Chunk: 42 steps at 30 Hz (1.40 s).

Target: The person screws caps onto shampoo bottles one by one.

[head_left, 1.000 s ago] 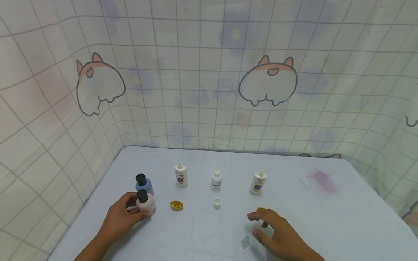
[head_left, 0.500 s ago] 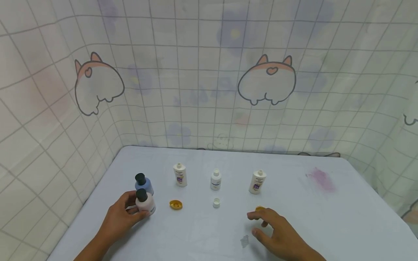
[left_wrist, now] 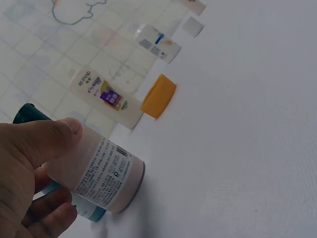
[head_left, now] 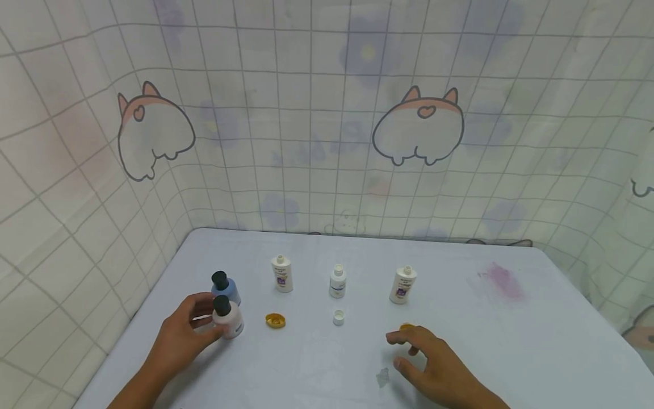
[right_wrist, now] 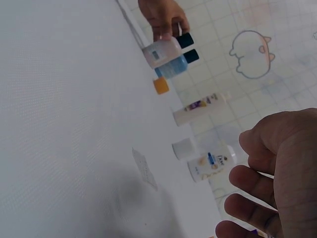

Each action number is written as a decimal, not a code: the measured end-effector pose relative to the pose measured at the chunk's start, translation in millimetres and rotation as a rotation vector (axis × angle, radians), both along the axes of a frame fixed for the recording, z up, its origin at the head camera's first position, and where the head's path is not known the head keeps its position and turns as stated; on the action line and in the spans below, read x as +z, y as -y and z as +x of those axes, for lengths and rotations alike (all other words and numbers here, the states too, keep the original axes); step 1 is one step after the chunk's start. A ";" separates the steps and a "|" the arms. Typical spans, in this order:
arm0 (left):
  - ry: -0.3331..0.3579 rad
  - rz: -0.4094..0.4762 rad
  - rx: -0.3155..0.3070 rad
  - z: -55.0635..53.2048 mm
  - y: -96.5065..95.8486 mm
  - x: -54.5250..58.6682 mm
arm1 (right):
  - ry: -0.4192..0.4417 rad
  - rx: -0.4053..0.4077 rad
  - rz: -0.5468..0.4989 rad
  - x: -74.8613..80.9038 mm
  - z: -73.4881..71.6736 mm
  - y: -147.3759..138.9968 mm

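A pale pink bottle (head_left: 230, 322) with a black cap stands upright at the table's left, just in front of a blue bottle (head_left: 231, 291), also black-capped. My left hand (head_left: 179, 335) is beside the pink bottle, thumb against its side and the other fingers loosely bent and spread. In the left wrist view the pink bottle's label (left_wrist: 104, 173) faces the camera. On the right, my right hand (head_left: 434, 363) hovers over the table with relaxed fingers, holding nothing. Past its fingertips a yellow cap (head_left: 407, 326) is mostly hidden.
Three uncapped white bottles stand in a row behind: left (head_left: 282, 274), middle (head_left: 338, 282) and right (head_left: 403, 284). A yellow cap (head_left: 275, 321) and a white cap (head_left: 339, 317) lie before them. The table (head_left: 317, 363) has a pink stain (head_left: 504, 281) and meets a checked curtain (head_left: 317, 193).
My left hand has loosened and drawn slightly left from the pink bottle, which stays in place. The right hand holds about the same pose.
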<state>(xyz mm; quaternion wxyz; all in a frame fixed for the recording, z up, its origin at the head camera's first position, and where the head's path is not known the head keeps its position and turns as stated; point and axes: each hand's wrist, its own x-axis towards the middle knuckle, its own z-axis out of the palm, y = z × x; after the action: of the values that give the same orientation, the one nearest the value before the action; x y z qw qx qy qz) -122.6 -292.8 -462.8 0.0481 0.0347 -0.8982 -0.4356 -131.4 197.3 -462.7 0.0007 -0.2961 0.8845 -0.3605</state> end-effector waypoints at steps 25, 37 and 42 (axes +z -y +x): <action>-0.152 -0.083 -0.099 -25.2 -36.6 52.0 | 0.079 0.012 -0.021 -2.3 -11.1 34.8; -0.137 -0.083 -0.085 -47.4 -65.2 55.6 | 0.140 0.075 -0.054 -6.6 -19.7 66.8; -0.117 -0.062 -0.067 -53.9 -75.0 60.2 | 0.176 0.110 -0.084 -9.0 -25.1 81.8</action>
<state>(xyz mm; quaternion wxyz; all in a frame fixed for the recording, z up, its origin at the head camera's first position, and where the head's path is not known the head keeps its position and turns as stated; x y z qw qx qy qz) -176.6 -217.8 -402.6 0.0870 -0.0224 -0.9076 -0.4101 -156.5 115.5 -471.7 0.0857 -0.3114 0.8474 -0.4214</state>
